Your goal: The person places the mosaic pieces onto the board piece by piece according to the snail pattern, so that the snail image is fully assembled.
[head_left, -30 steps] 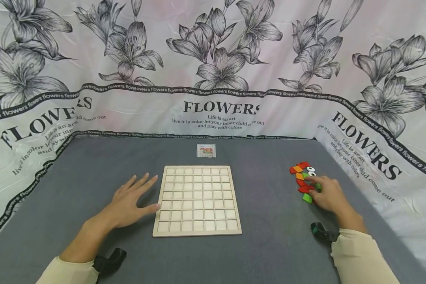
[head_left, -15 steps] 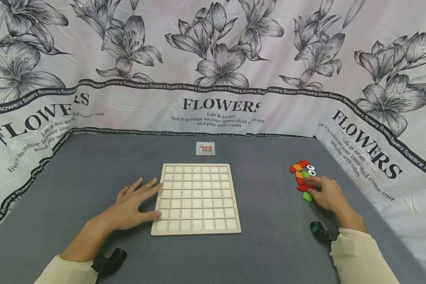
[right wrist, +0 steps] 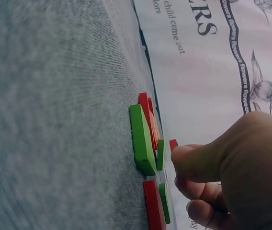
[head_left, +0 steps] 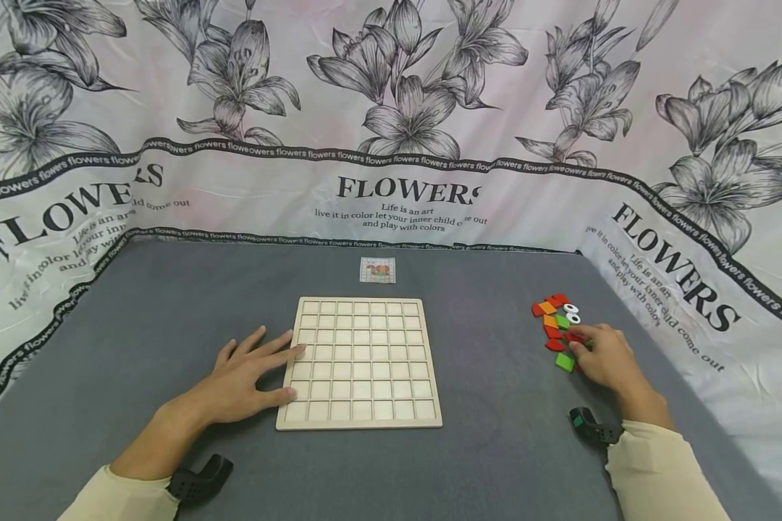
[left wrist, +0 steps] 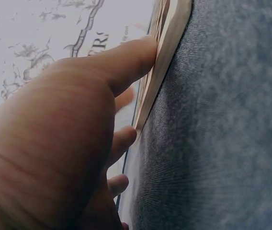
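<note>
My left hand [head_left: 244,380] rests with spread, fairly straight fingers at the left side of a pale wooden grid board [head_left: 360,425]. The thumb and index fingertip lie on the board's rim, and in the left wrist view the thumb meets its edge [left wrist: 162,67]. At the right, my right hand [head_left: 604,354] pinches a small red tile [right wrist: 173,143] between thumb and fingers, just above the table. Around it lie a green tile [head_left: 564,362], an orange tile [head_left: 550,320], several red tiles [head_left: 553,346] and two white rings [head_left: 567,319]. The fingers hide part of the pile.
Behind the board lies a small printed card [head_left: 378,270] with a gridded coloured picture. A grey cloth covers the table [head_left: 495,405]. A white flower-printed curtain [head_left: 254,195] hangs along the back and both sides.
My left index fingertip has come onto the board's left rim. The right hand has drawn up slightly from the pile with a red tile, uncovering more tiles; the view has tilted slightly.
</note>
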The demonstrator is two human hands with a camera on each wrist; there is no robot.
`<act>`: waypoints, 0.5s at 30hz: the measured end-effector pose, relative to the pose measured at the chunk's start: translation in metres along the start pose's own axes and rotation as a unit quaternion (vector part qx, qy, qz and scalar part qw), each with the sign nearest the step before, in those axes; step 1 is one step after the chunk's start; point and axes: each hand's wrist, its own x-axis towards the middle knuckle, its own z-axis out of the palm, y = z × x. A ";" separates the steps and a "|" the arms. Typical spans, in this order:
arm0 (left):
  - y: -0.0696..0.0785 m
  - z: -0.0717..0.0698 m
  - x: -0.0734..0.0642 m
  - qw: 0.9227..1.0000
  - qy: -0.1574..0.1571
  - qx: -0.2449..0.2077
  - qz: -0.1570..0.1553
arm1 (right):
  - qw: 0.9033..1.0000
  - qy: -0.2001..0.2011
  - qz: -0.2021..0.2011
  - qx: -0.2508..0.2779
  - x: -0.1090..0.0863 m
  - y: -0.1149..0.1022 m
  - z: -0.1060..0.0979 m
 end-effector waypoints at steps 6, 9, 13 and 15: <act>0.001 -0.001 -0.002 1.000 0.001 -0.002 0.010 | 1.000 0.020 -0.013 0.008 -0.002 -0.002 -0.001; 0.001 -0.001 -0.001 1.000 0.004 0.003 0.011 | 0.998 0.044 -0.030 0.014 -0.001 -0.002 -0.002; 0.001 0.000 0.000 1.000 0.009 0.010 0.011 | 0.997 0.063 -0.037 0.025 -0.001 -0.005 -0.003; 0.001 0.001 0.001 1.000 0.010 0.010 0.009 | 0.997 0.067 -0.035 0.027 -0.001 -0.008 -0.005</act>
